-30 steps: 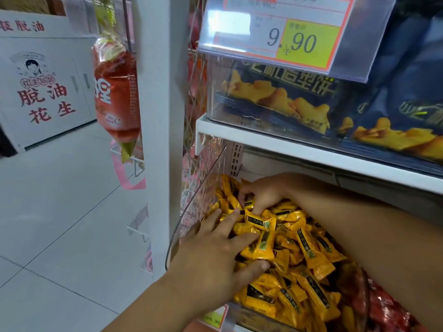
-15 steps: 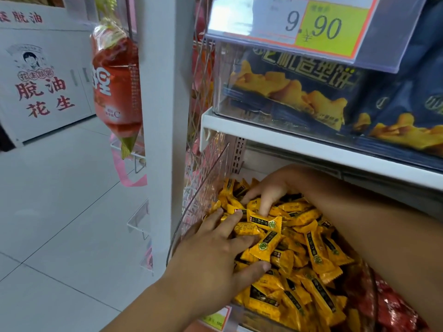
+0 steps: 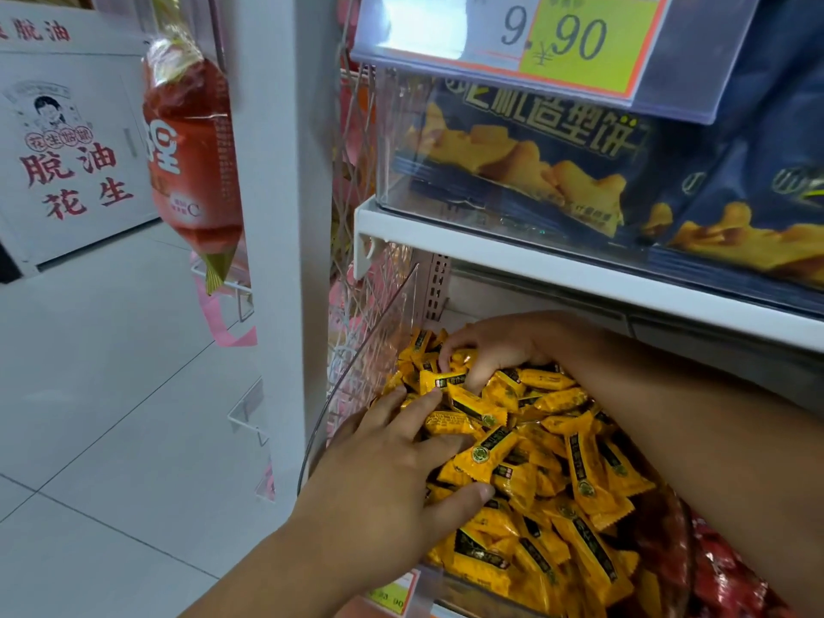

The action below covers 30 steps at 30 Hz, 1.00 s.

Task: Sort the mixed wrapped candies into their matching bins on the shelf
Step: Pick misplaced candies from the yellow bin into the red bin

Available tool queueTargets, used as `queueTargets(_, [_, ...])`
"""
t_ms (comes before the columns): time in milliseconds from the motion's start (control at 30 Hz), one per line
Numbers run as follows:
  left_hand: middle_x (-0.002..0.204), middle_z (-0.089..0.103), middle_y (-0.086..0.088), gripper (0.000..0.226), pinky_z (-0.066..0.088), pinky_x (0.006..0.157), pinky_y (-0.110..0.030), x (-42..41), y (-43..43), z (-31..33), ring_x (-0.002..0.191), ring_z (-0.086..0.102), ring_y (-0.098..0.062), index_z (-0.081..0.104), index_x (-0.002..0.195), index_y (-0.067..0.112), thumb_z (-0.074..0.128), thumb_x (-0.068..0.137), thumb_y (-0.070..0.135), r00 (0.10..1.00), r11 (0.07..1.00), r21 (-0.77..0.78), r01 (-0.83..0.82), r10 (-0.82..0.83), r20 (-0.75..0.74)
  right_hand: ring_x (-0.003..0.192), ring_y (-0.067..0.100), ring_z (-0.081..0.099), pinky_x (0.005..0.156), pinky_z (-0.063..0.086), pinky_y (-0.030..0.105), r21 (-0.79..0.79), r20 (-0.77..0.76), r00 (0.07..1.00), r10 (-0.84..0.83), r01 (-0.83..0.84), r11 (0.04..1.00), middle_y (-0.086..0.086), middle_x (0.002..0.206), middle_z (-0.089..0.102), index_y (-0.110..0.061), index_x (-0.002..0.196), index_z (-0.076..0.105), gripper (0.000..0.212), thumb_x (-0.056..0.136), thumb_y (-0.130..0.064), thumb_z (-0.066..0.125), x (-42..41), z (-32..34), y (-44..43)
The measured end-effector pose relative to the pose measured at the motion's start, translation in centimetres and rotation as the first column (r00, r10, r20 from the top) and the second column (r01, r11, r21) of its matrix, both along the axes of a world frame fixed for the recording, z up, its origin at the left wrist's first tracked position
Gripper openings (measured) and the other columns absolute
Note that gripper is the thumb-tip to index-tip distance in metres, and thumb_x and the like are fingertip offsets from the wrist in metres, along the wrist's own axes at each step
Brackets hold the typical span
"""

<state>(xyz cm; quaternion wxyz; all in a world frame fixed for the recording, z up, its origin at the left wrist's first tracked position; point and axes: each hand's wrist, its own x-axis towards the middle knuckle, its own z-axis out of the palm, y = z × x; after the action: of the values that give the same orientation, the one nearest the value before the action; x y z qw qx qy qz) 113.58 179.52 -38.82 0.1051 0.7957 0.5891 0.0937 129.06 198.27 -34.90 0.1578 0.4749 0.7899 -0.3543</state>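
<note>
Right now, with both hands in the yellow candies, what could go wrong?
The yellow candies are heaped beside the clear side wall, so the left hand there might nudge some over onto the floor. The red candies sit in the next bin; stirred yellow ones could slide in and mix.

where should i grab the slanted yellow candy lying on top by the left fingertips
Pinch the yellow candy across its plump middle, by the two long edges, coming from above. It lies flat and slanted on top of the pile, uncovered; the crimped ends look thin and likely to slip.
</note>
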Motion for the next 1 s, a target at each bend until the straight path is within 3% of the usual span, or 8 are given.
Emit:
queueTargets(133, [0.157, -0.004, 0.027, 0.073, 0.013, 0.118, -0.041, 0.1, -0.1, 0.0, 0.145, -0.011, -0.004, 0.025, 0.140, 0.057, 0.009, 0.075, 0.087, 1.000, 1.000, 0.006, -0.014, 0.014, 0.009, 0.090, 0.013, 0.056, 0.079, 0.046, 0.029, -0.015, -0.269, 0.955, -0.122, 0.123, 0.992, -0.007, 0.102, 0.057, -0.033, 0.097, 0.060, 0.036, 0.077, -0.008, 0.075, 0.7, 0.7, 0.2])
queueTargets(300, [0.158, -0.004, 0.025, 0.077, 0.014, 0.117, -0.039, 0.2, -0.1, 0.1, 0.145, -0.009, -0.004, 0.028, 0.140, 0.057, 0.006, 0.071, 0.087, 1.000, 1.000, 0.008, -0.025, 0.025, 0.015, 0.070, 0.017, 0.061, 0.050, 0.051, 0.021, -0.233, -0.623, 0.680, -0.387, 0.311, 0.921, 0.006, 0.087, 0.064, -0.016, 0.096, 0.058, 0.025, 0.083, 0.006, 0.062, 0.2, 1.8, -0.2])
queueTargets(467, [0.159, 0.000, 0.020, 0.079, 0.012, 0.118, -0.038, 0.3, -0.1, 0.4, 0.145, -0.008, -0.005, 0.025, 0.141, 0.057, 0.008, 0.070, 0.088, 0.999, 0.999, -0.007, -0.037, 0.037, 0.008, 0.077, 0.021, 0.068, 0.068, 0.060, 0.030, -0.365, -0.696, 0.556, -0.454, 0.270, 0.891, 0.016, 0.102, 0.068, -0.012, 0.108, 0.062, 0.037, 0.073, -0.019, 0.070, 1.2, 1.5, -0.4])
queueTargets(533, [0.159, -0.006, 0.021, 0.081, 0.012, 0.117, -0.037, 0.3, -0.2, 0.3, 0.145, -0.008, -0.005, 0.026, 0.140, 0.058, 0.005, 0.068, 0.087, 0.999, 0.999, 0.006, -0.038, 0.038, 0.018, 0.101, 0.020, 0.066, 0.089, 0.056, 0.038, -0.319, -0.727, 0.522, -0.446, 0.319, 0.892, 0.012, 0.123, 0.064, -0.013, 0.126, 0.056, 0.052, 0.078, -0.028, 0.069, 2.2, 1.2, -0.4])
queueTargets(633, [0.160, -0.007, 0.019, 0.081, 0.012, 0.118, -0.036, 0.3, -0.2, 0.2, 0.146, -0.008, -0.005, 0.026, 0.140, 0.059, 0.005, 0.067, 0.087, 0.998, 0.998, 0.017, -0.052, 0.052, 0.030, 0.124, 0.018, 0.050, 0.105, 0.043, 0.043, -0.113, -0.615, 0.707, -0.348, 0.358, 0.927, -0.006, 0.133, 0.054, -0.023, 0.135, 0.050, 0.047, 0.091, -0.035, 0.057, 3.5, 1.8, -1.4])
queueTargets(767, [0.161, -0.007, 0.016, 0.081, 0.012, 0.118, -0.036, 0.3, -0.4, 0.2, 0.146, -0.009, -0.008, 0.024, 0.140, 0.059, 0.004, 0.067, 0.087, 0.998, 0.998, 0.036, -0.058, 0.057, 0.018, 0.114, 0.013, 0.052, 0.077, 0.043, 0.017, 0.288, -0.151, 0.988, -0.039, 0.082, 0.954, -0.003, 0.129, 0.056, -0.027, 0.128, 0.054, 0.044, 0.087, -0.037, 0.067, 3.9, 3.3, -3.2])
queueTargets(900, [0.161, -0.006, 0.015, 0.082, 0.014, 0.118, -0.036, 0.5, -0.4, 0.4, 0.147, -0.011, -0.011, 0.025, 0.141, 0.058, 0.003, 0.067, 0.086, 0.997, 0.995, 0.065, -0.076, 0.077, -0.022, 0.140, 0.022, 0.031, 0.102, 0.030, 0.031, 0.169, 0.315, 0.948, 0.052, -0.110, 0.979, -0.006, 0.156, 0.028, -0.043, 0.147, 0.027, 0.088, 0.074, -0.055, 0.074, 2.5, 3.2, -2.7])
queueTargets(1000, [0.161, -0.008, 0.015, 0.084, 0.014, 0.118, -0.037, 0.5, -0.4, 0.4, 0.147, -0.012, -0.012, 0.023, 0.142, 0.058, 0.000, 0.066, 0.086, 0.995, 0.995, 0.064, -0.080, 0.084, -0.053, 0.134, 0.022, 0.039, 0.100, 0.035, 0.032, 0.126, 0.266, 0.964, -0.006, -0.029, 0.992, -0.005, 0.153, 0.033, -0.039, 0.147, 0.025, 0.095, 0.070, -0.055, 0.078, 2.0, 2.1, -2.1])
